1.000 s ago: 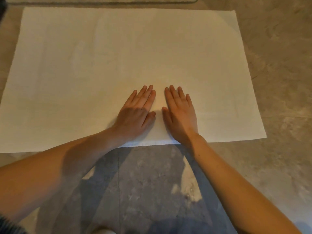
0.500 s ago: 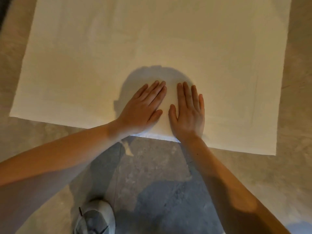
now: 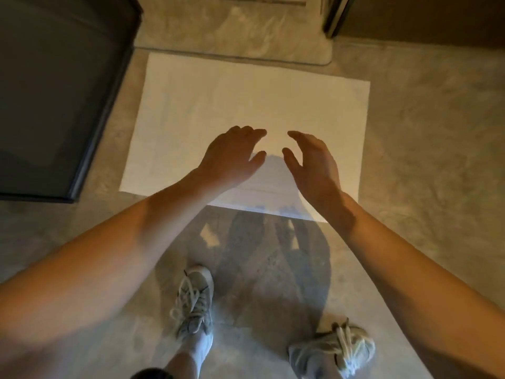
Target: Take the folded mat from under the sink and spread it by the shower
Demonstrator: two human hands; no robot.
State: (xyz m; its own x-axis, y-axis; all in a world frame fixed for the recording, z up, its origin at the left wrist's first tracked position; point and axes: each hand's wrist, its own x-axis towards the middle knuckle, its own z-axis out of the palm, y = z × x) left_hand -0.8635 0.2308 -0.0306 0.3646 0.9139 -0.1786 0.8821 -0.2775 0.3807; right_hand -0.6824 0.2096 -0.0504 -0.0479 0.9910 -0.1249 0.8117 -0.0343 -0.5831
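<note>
**Mat down, hands lifting off**

Half a second ago both our palms lay flat on the mat's near edge; now, in the head view, they have come up off it and we seem to be standing, both shoes showing below.

Head view: the mat (image 3: 246, 110) lies unfolded and flat on the floor (image 3: 423, 160), its far edge just beside the raised sill (image 3: 232, 34) that we take for the shower threshold, its left side near a dark panel (image 3: 54, 91). We judge the spreading done; at most a last check of alignment is left.

Our left hand (image 3: 232, 157) and right hand (image 3: 314, 160) hover above the mat's near half, apart from each other. Each grip is loose, fingers gently curled and parted, holding nothing and touching nothing. Our shoes (image 3: 194, 302) stand on the floor, well short of the mat.
</note>
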